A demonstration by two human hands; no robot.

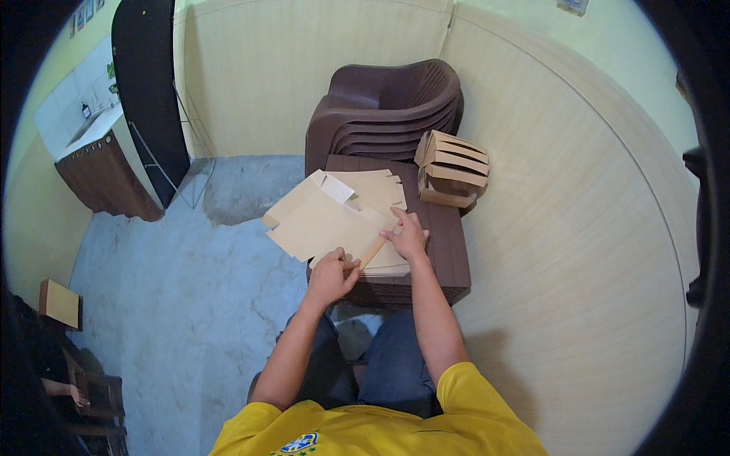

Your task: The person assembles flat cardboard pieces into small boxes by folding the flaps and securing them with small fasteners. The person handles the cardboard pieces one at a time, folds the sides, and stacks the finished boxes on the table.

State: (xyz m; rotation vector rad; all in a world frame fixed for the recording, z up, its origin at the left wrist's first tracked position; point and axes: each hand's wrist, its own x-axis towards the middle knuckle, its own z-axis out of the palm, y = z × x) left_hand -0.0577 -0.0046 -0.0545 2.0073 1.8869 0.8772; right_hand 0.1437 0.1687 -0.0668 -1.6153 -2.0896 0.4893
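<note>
One flap (372, 254) of the cardboard sheet (323, 232), mid-frame atop the supporting chair stack (450, 247), is held at both ends, left hand (333, 277) narrow, right hand (408, 234) wider, likely keeping it straight.

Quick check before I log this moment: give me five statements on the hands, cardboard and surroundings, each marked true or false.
1. The left hand and right hand both touch the flat cardboard. True.
2. The stacked chairs are white. False: the stacked chairs are brown.
3. The box-shaped cardboard sits to the right of the flat cardboard. True.
4. The flat cardboard lies on the floor. False: it rests on the stacked chairs.
5. The person's shirt is red. False: the shirt is yellow.
</note>
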